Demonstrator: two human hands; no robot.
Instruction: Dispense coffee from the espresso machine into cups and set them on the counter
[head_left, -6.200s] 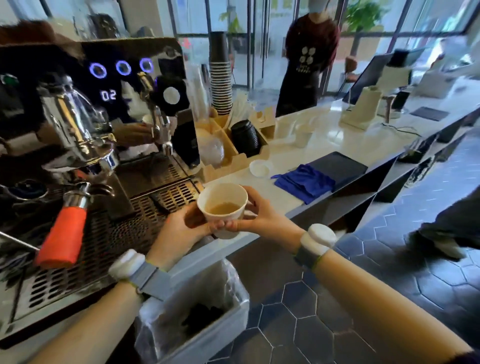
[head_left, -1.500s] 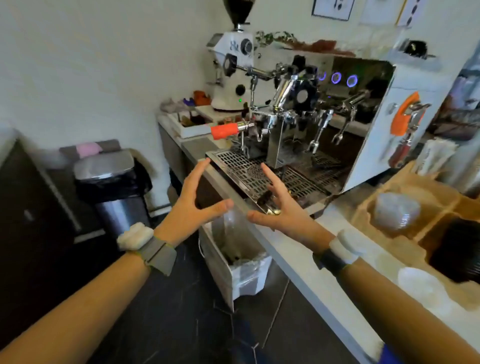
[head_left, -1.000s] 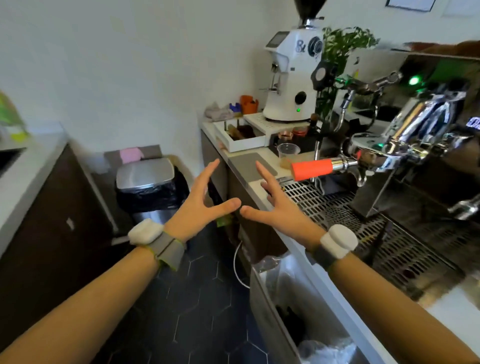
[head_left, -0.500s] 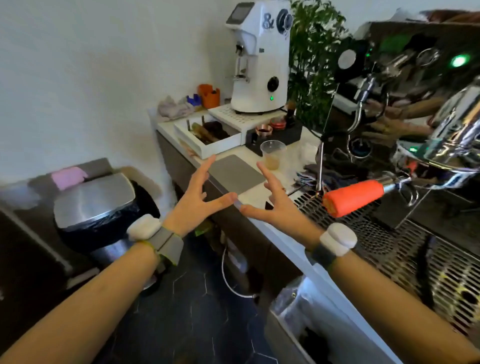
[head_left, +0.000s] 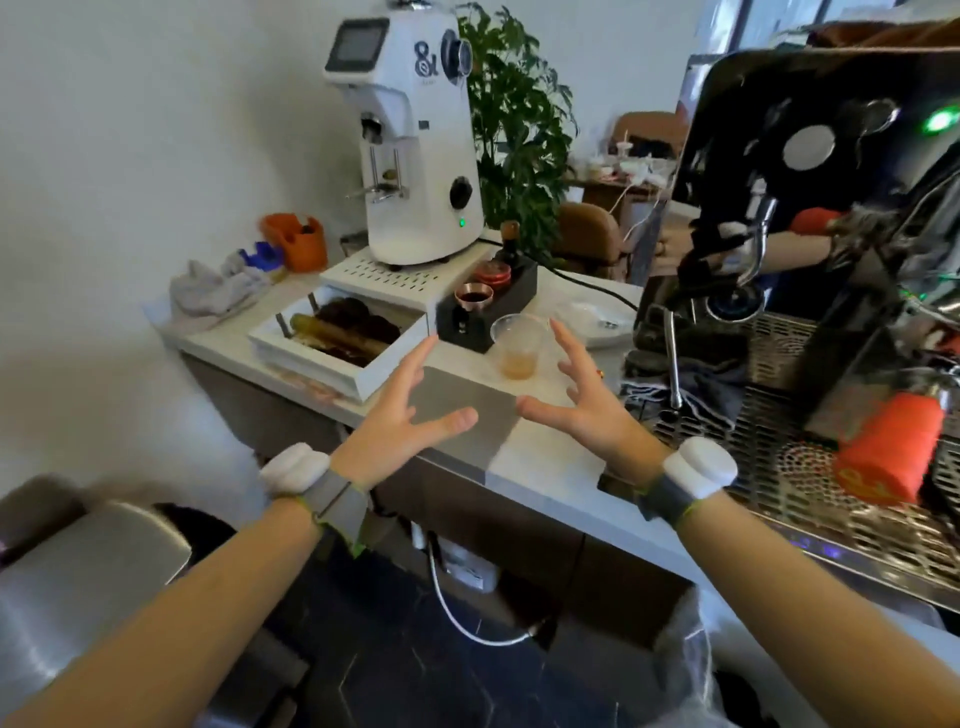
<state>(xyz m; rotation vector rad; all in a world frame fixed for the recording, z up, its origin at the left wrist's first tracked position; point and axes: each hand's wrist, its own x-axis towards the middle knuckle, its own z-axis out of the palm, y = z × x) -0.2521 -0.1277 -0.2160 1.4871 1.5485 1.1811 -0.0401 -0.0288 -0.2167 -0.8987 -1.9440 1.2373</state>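
Both hands are held out over the front edge of the bench, empty; the left hand has its grip spread, fingers straight and thumb pointing inward; the right hand is spread too, though its fingers now curl a little at the tips, where half a second ago they were straighter. The view has drawn closer to the bench since then, and the clear plastic cup, with a little brownish liquid in the bottom, now stands just beyond and between the two hands, untouched; earlier it sat well past the fingertips. The cup rests on the white bench top beside a grey mat; the white grinder stands behind it towards the back edge. The espresso machine fills the right end of the bench, its orange portafilter handle near the right wrist.
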